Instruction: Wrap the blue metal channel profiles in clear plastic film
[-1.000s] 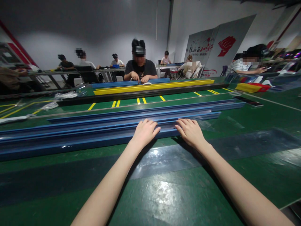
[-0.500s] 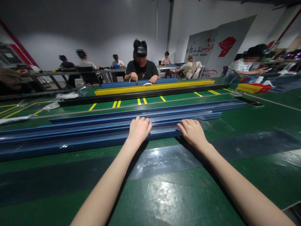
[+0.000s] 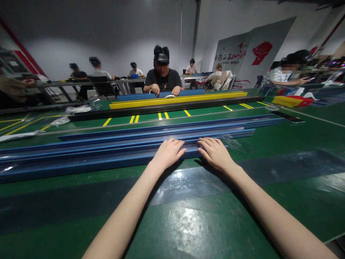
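The nearest blue plastic channel strip lies lengthwise across the green table. My left hand is closed over it, fingers on the far lip and thumb on the near side pointing right. A short gap to the right, my right hand bends its fingers over the same strip near its right end. Crumpled clear film shows just beyond my right hand. Whatever lies under my palms is hidden. Two more blue channel strips lie close behind.
A long transparent sheet lies flat in front of the strips. Farther off are a yellow strip, a black strip, a phone and a yellow tray. Opposite me sits a person handling a blue strip.
My left hand has slid right along the strip and my right hand slightly left, so the gap between them is narrower. The strip's right end now shows beyond my right hand.
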### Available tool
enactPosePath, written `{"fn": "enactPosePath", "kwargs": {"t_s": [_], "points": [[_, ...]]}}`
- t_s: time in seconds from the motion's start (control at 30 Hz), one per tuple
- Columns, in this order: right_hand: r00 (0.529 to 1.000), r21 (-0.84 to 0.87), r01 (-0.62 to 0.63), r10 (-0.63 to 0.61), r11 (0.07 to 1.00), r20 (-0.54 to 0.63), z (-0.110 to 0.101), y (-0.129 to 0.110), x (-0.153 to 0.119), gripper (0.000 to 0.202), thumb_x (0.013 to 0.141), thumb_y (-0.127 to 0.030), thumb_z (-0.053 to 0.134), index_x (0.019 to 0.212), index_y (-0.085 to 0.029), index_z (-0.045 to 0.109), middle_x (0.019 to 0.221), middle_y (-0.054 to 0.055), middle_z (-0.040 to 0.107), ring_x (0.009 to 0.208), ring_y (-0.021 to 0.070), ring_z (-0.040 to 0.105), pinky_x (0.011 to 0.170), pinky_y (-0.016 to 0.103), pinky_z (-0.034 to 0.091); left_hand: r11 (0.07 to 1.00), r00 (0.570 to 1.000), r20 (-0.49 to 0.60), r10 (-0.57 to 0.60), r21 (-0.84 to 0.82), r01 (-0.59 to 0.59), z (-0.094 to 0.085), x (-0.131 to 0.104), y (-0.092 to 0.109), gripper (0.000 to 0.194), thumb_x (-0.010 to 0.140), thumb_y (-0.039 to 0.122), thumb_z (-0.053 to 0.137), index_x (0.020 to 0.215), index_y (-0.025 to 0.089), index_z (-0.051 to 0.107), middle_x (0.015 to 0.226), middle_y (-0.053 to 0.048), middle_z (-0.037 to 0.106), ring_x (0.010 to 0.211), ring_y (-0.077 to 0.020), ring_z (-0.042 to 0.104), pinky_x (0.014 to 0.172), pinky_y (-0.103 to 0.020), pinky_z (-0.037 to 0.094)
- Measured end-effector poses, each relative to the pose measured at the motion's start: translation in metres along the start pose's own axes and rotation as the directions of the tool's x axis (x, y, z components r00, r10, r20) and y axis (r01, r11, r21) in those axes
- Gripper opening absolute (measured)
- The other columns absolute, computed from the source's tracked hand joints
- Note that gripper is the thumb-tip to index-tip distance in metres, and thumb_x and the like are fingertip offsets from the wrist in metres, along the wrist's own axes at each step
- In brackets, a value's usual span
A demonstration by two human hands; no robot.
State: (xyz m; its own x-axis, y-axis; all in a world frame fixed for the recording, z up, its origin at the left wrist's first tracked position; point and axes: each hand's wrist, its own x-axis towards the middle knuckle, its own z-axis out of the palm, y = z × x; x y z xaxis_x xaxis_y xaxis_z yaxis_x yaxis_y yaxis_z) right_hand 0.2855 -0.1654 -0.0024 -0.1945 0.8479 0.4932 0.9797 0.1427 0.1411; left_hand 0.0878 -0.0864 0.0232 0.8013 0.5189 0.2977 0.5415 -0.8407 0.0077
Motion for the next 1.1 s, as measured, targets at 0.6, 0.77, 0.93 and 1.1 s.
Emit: {"fn": "enactPosePath", "kwargs": {"t_s": [0.6, 0.77, 0.93, 1.1], "points": [[0.990, -0.037, -0.142, 0.142, 0.989, 0.005, -0.005, -0.002, 0.001, 0.040, 0.092, -0.038, 0.025, 0.098, -0.015, 0.057, 0.098, 0.009, 0.065, 0.092, 0.0185, 0.055, 0.088, 0.032, 0.025, 0.956, 0.974, -0.039, -0.225, 0.186, 0.228, -0.011, -0.002, -0.001, 0.036, 0.091, 0.037, 0.031, 0.104, 0.016, 0.057, 0.100, -0.009, 0.062, 0.095, -0.0235, 0.052, 0.078, -0.034, 0.039], [1.000, 0.020, -0.003, 0.003, 1.000, 0.022, -0.002, -0.011, 0.000, 0.043, 0.092, -0.040, 0.025, 0.109, -0.014, 0.056, 0.120, 0.011, 0.057, 0.110, 0.0199, 0.049, 0.092, 0.034, 0.026, 0.985, 0.992, -0.056, -0.117, 0.121, 0.123, -0.006, -0.002, -0.003, 0.034, 0.091, 0.036, 0.032, 0.105, 0.017, 0.057, 0.107, -0.007, 0.061, 0.099, -0.0211, 0.050, 0.081, -0.032, 0.039], [0.999, 0.029, 0.029, -0.030, 0.999, 0.023, -0.002, -0.011, 0.000, 0.043, 0.092, -0.040, 0.025, 0.111, -0.016, 0.055, 0.122, 0.009, 0.056, 0.111, 0.0200, 0.048, 0.092, 0.034, 0.027, 0.999, 0.999, -0.041, 0.026, 0.030, -0.025, 0.000, -0.001, 0.001, 0.034, 0.091, 0.036, 0.034, 0.112, 0.019, 0.054, 0.116, -0.004, 0.058, 0.108, -0.0185, 0.046, 0.089, -0.030, 0.036], [0.997, -0.022, -0.075, 0.075, 0.997, -0.009, -0.003, -0.002, 0.000, 0.041, 0.092, -0.038, 0.026, 0.108, -0.015, 0.056, 0.116, 0.010, 0.059, 0.107, 0.0199, 0.051, 0.089, 0.033, 0.028, 0.999, 0.999, -0.007, -0.037, 0.022, 0.037, -0.002, -0.001, 0.001, 0.034, 0.090, 0.040, 0.035, 0.107, 0.020, 0.057, 0.110, -0.004, 0.061, 0.104, -0.0195, 0.049, 0.086, -0.032, 0.037]]}}
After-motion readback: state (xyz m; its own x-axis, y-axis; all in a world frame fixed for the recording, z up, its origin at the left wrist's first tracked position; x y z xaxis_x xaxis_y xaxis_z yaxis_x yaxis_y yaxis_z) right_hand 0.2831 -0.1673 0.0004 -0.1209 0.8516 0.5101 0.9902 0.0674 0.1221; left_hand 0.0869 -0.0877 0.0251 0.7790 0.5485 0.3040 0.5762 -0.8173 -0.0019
